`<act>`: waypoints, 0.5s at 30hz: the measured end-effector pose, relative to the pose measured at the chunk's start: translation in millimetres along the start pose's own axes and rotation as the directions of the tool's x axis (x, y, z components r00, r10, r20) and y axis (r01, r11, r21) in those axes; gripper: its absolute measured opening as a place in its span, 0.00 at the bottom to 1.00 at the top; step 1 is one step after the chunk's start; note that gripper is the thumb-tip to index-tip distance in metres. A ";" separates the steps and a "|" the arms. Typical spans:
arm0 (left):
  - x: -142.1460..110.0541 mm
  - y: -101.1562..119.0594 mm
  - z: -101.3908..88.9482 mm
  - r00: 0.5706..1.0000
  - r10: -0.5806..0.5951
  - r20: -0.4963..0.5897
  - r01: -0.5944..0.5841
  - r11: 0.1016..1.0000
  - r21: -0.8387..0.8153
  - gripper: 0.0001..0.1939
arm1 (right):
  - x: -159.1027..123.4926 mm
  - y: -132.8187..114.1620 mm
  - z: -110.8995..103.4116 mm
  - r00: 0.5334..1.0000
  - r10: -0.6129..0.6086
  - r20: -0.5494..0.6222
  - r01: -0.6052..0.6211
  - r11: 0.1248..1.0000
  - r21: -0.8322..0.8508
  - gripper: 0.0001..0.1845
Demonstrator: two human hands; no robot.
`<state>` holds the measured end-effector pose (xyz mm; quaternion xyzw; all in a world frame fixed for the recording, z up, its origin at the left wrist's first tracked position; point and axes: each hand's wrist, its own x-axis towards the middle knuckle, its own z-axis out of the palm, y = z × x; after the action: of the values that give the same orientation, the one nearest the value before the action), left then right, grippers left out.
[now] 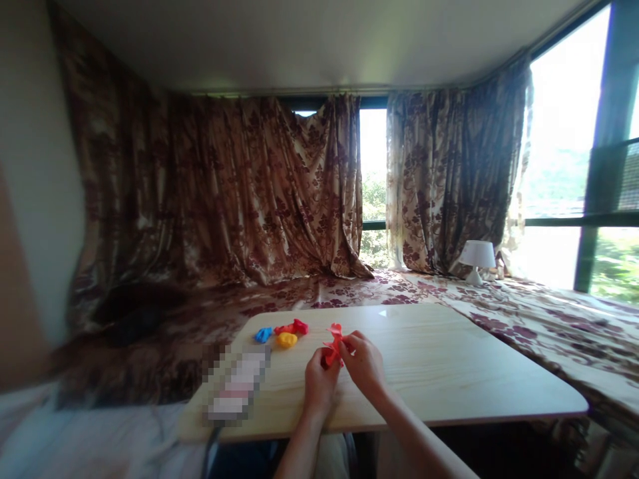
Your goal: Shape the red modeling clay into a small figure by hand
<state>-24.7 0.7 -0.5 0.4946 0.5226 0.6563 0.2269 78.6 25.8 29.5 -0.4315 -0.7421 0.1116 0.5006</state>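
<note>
Over the middle of the wooden table [429,359], a thin red-orange piece [336,330] with ragged, petal-like edges is pinched between my two hands; its material is unclear. My left hand [320,374] grips the lower left of it with thumb and fingers curled in. From the other side, the closed fingertips of my right hand [364,359] hold its right edge. Farther off to the left lie small crumpled lumps: a blue one [263,334], a yellow one [286,340] and a red one [299,326]. Neither hand touches these.
A pixelated flat object [239,386] lies at the table's left side, with a dark cable [212,446] hanging from its near end. Beyond the table spreads a flower-patterned cover [539,313]. A white lamp [478,256] stands by the window, and patterned curtains [239,193] hang behind.
</note>
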 end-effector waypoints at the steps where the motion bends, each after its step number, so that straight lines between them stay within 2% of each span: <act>1: 1.0 -0.3 -1.1 1.000 -0.002 0.011 0.002 1.000 -0.016 0.10 | 2.9 -2.9 -3.8 1.000 -0.014 0.021 0.014 1.000 0.002 0.13; 4: 3.6 -1.7 -5.1 0.997 -0.075 0.036 0.079 0.987 -0.141 0.12 | 14.5 -7.7 -17.6 0.994 -0.044 0.102 0.031 0.992 0.124 0.14; 6: 3.6 -1.5 -7.3 0.983 -0.175 0.048 0.181 0.935 -0.305 0.15 | 19.1 -5.3 -24.8 0.998 -0.022 0.057 0.008 0.974 0.225 0.14; 8: 1.9 0.5 -8.7 0.962 -0.263 0.069 0.262 0.829 -0.494 0.17 | 16.8 0.8 -26.7 0.999 -0.019 0.034 0.008 0.960 0.281 0.14; 10: -0.4 4.1 -9.5 0.941 -0.318 0.119 0.318 0.704 -0.635 0.15 | 7.9 7.9 -22.5 0.997 -0.032 0.070 0.006 0.942 0.334 0.13; 12: -2.2 7.8 -10.3 0.914 -0.368 0.169 0.371 0.596 -0.712 0.11 | -3.6 13.3 -14.8 0.993 -0.042 0.107 -0.004 0.918 0.396 0.12; 15: -3.6 11.2 -11.5 0.884 -0.409 0.226 0.425 0.505 -0.751 0.07 | -15.0 15.6 -5.1 0.998 -0.054 0.044 0.029 0.895 0.445 0.13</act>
<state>-31.0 -11.4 8.6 0.2107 0.2842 0.7377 0.5750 93.0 22.5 12.9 -0.2870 -0.7196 0.2792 0.5674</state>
